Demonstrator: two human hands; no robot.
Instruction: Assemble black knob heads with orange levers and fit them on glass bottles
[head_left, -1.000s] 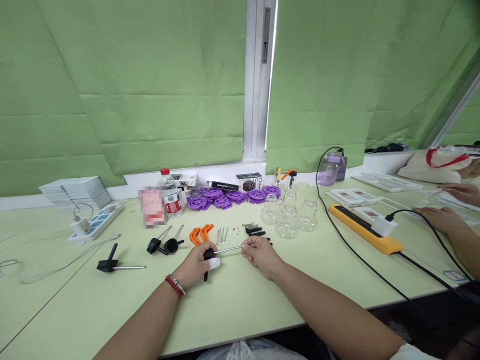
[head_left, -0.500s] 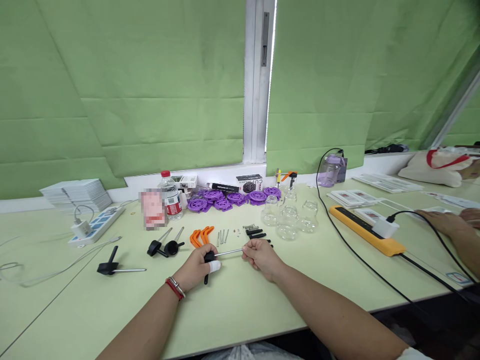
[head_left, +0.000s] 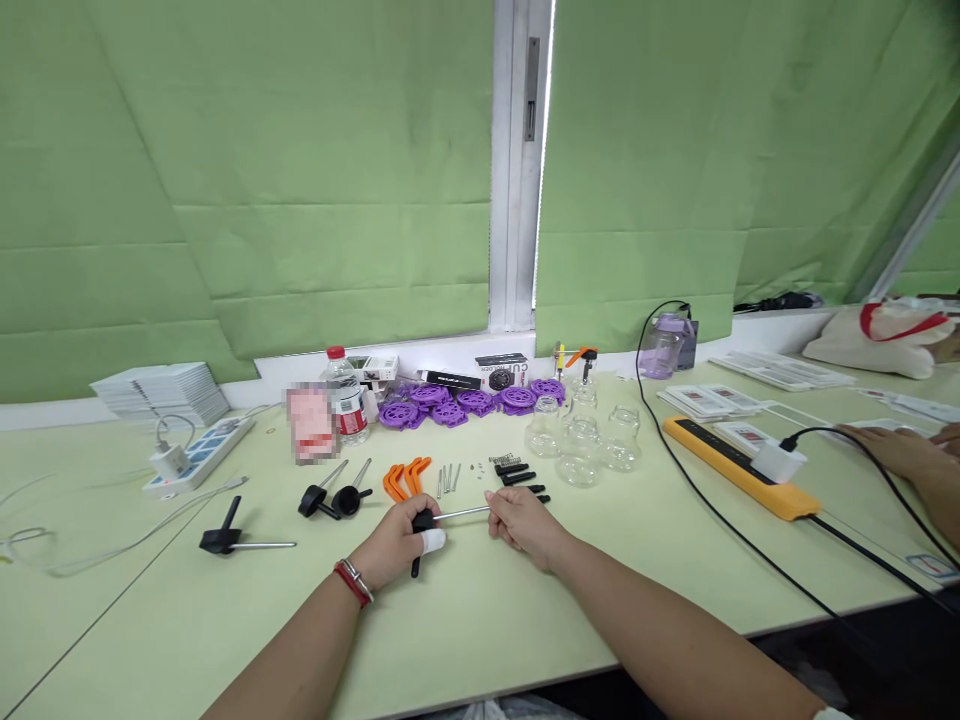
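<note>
My left hand point(head_left: 394, 548) is closed round the black head of a small tool point(head_left: 422, 522); its thumb has a white wrap. A thin metal rod point(head_left: 463, 514) runs from that head to my right hand point(head_left: 520, 521), which pinches the rod's far end. Both hands rest low over the pale green table point(head_left: 480, 610). Just beyond them lie two orange curved pieces point(head_left: 401, 475), several short metal pins point(head_left: 448, 478) and several small black parts point(head_left: 521, 478). Two like black-headed tools point(head_left: 334, 496) lie to the left, a third point(head_left: 229, 540) further left.
Clear glass jars point(head_left: 581, 440) and purple discs point(head_left: 465, 397) stand behind the parts, beside a water bottle point(head_left: 345, 396). A white power strip point(head_left: 196, 455) sits left, an orange one point(head_left: 739, 467) with a black cable right. Another person's hand point(head_left: 896, 452) rests at the far right.
The view has shifted slightly, so everything sits a little lower in the picture. My hands keep the same hold on the tool and rod. The other person's hands have drawn back toward the right edge.
</note>
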